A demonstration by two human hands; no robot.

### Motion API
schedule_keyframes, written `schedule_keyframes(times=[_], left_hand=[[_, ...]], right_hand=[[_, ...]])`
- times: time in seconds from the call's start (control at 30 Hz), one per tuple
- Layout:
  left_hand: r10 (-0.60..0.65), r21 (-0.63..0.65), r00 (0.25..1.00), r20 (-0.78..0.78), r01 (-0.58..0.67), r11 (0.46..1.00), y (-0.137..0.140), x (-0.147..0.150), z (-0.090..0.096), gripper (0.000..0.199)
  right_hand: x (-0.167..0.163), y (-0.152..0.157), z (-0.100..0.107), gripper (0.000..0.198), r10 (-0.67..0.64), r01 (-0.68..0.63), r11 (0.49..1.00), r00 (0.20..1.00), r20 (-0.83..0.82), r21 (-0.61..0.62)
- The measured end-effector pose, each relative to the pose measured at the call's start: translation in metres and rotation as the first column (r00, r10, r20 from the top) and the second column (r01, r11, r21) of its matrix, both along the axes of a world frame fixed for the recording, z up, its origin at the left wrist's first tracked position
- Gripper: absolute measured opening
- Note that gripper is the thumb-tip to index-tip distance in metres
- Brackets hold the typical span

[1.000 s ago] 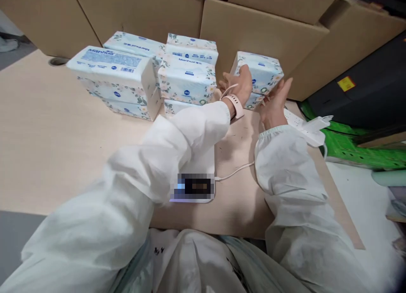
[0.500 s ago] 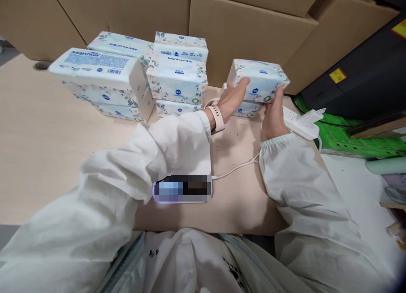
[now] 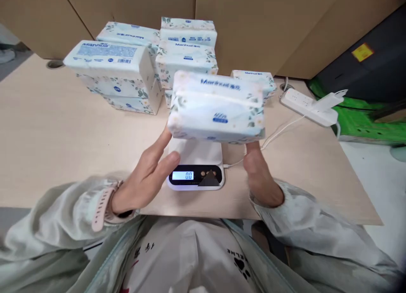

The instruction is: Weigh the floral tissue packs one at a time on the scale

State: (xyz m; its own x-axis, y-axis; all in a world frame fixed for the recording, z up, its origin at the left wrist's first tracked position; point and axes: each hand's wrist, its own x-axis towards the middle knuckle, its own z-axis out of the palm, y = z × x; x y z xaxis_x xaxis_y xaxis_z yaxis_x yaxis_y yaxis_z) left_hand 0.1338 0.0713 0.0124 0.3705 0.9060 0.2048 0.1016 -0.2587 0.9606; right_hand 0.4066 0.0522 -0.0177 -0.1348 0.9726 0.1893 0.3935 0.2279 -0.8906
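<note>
Two hands on one tissue pack, held up over the kitchen-type scale. Treat the pack as the middle of a clock. Left hand comes in from 8 o'clock, fingers at that end of the pack, thumb sticking out loose; right hand grips the other end from about 4:30, thumb at the lower edge. Scale's at 6 o'clock, display lit and reading 0.0, so I'd call this the carry-over-the-plate step, nothing weighed yet. IMO lowering it calls for keeping it level and centred, with fingers clear of the plate and thumb off the readout.

As for the surface, it's a pale wood-look table. Stacked packs sit at 10 o'clock, another stack at 11, and a smaller group at 2, partly hidden. White power strip at 3, with a cable running from the scale's side towards it.

Room: cardboard boxes along 12, something black with a yellow label at 2, green stuff past the table edge at 3. Can't tell what that is.
</note>
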Motion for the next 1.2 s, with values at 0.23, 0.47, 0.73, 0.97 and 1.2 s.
schedule_keyframes(times=[0.23, 0.47, 0.73, 0.97, 1.2], left_hand=[[-0.037, -0.089, 0.99, -0.135, 0.025, 0.996, -0.006, -0.036, -0.049, 0.065], [0.173, -0.008, 0.982, 0.079, -0.173, 0.985, 0.007, -0.039, -0.059, 0.054], [0.226, -0.053, 0.951, 0.211, -0.219, 0.974, 0.013, -0.038, -0.057, 0.05], [0.189, 0.015, 0.961, 0.201, -0.196, 0.98, 0.017, -0.044, -0.065, 0.052], [0.151, 0.111, 0.973, 0.176, -0.172, 0.979, 0.021, -0.052, -0.073, 0.055]], right_hand=[[-0.013, 0.0, -0.046, 0.08, 0.049, -0.046, 0.998, 0.995, 0.088, -0.037], [0.003, 0.003, -0.043, 0.069, -0.219, 0.209, 0.964, 0.975, 0.043, 0.164], [0.003, 0.003, -0.04, 0.065, -0.327, 0.327, 0.923, 0.944, -0.033, 0.201], [0.006, 0.005, -0.049, 0.068, -0.325, 0.336, 0.916, 0.942, -0.085, 0.221], [0.009, 0.007, -0.056, 0.069, -0.322, 0.345, 0.892, 0.938, -0.126, 0.293]])
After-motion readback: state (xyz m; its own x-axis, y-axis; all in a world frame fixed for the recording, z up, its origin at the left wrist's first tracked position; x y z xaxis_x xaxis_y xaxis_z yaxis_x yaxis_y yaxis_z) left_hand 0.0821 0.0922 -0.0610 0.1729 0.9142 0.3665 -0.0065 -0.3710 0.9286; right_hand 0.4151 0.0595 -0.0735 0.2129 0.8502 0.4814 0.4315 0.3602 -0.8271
